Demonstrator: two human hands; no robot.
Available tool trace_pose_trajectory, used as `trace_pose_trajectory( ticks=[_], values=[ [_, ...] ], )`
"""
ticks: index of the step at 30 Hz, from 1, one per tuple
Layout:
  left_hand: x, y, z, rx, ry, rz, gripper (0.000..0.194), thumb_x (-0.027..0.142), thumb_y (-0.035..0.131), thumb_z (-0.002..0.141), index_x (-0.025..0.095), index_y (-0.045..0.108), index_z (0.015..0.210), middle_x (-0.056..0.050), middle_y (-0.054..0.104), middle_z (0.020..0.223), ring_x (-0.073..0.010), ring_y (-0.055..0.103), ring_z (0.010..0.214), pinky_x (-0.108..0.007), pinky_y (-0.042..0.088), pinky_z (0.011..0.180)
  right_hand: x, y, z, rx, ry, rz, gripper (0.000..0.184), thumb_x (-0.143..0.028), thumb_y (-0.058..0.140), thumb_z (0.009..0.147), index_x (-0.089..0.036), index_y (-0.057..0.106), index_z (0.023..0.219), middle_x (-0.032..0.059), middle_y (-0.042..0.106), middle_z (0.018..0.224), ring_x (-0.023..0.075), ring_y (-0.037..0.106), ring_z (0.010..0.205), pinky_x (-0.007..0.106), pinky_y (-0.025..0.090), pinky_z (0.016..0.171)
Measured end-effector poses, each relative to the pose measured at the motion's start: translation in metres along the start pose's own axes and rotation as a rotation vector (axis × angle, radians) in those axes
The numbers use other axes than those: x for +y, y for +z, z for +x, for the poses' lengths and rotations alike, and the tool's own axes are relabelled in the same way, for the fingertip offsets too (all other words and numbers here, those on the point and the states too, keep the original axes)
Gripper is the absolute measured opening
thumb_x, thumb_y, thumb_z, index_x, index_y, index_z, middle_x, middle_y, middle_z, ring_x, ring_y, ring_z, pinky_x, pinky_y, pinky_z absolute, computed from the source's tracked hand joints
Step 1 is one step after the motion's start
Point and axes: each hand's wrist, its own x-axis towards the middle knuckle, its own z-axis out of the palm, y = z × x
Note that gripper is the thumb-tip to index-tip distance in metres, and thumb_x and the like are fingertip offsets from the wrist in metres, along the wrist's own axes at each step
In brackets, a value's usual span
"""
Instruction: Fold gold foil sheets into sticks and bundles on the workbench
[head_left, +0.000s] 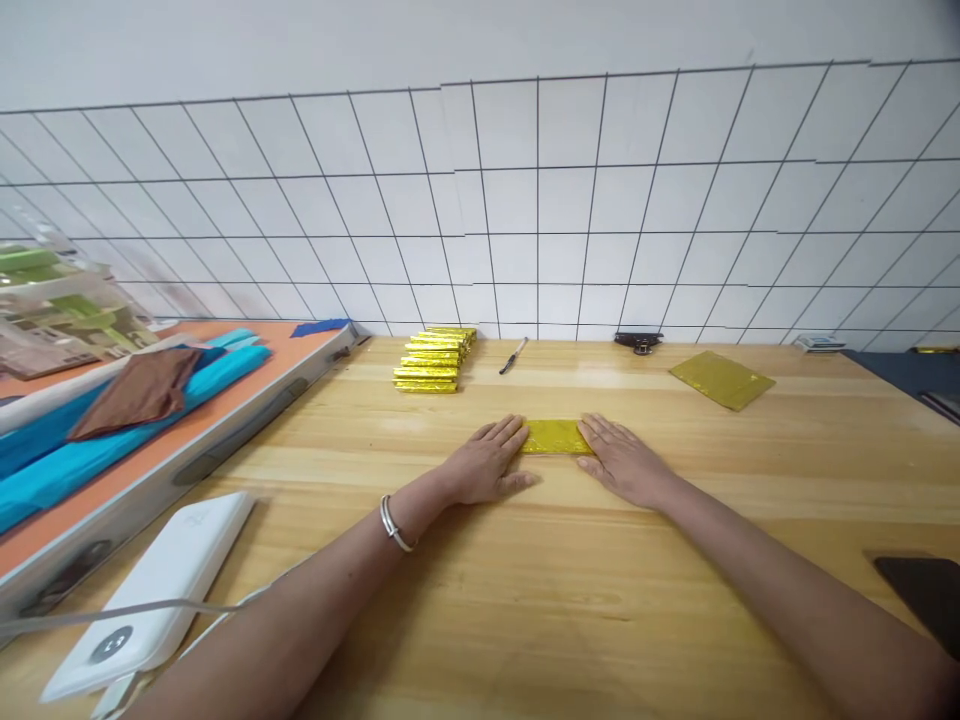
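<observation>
A strip of gold foil paper (553, 437) lies flat on the wooden table in front of me. My left hand (486, 462) rests on its left end with the fingers stretched out and the thumb apart, below the strip's near edge. On the opposite end lies my right hand (624, 462), also flat, its fingertips over the foil. Both palms are down, and the parts of the strip beneath the fingers are hidden. Behind and to the left is a row of rolled or folded gold foil pieces (435, 362). A flat stack or sheet of gold foil (721, 380) lies at the back right.
A pen (514, 356) and a black clip-like object (639, 342) lie near the tiled wall (570, 200). At left are a white power bank (161, 590) with a cable and an orange-topped surface holding blue rolls (150, 430) and brown material (139, 392). A dark flat object (926, 595) sits at right.
</observation>
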Motion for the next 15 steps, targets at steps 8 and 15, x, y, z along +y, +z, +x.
trace_pose_trajectory(
  ticks=[8, 15],
  values=[
    [0.01, -0.025, 0.048, 0.094, -0.089, -0.161, 0.065, 0.056, 0.02, 0.091, 0.011, 0.028, 0.138, -0.014, 0.027, 0.145, -0.0227, 0.023, 0.135, -0.038, 0.024, 0.109, -0.002, 0.001, -0.001, 0.02, 0.006, -0.021, 0.069, -0.059, 0.02, 0.089, -0.016, 0.02, 0.143, 0.0085, 0.019, 0.149, 0.024, 0.015, 0.136, 0.043, 0.019, 0.109],
    [0.054, 0.023, 0.076, 0.066, 0.043, -0.06, 0.072, 0.061, 0.021, 0.088, 0.012, 0.019, 0.141, -0.014, 0.024, 0.146, -0.0246, 0.017, 0.136, -0.041, 0.016, 0.11, 0.0, 0.002, -0.001, 0.013, 0.007, -0.056, 0.068, -0.055, 0.02, 0.089, -0.012, 0.022, 0.143, 0.01, 0.021, 0.148, 0.0234, 0.016, 0.136, 0.041, 0.018, 0.11]
  ],
)
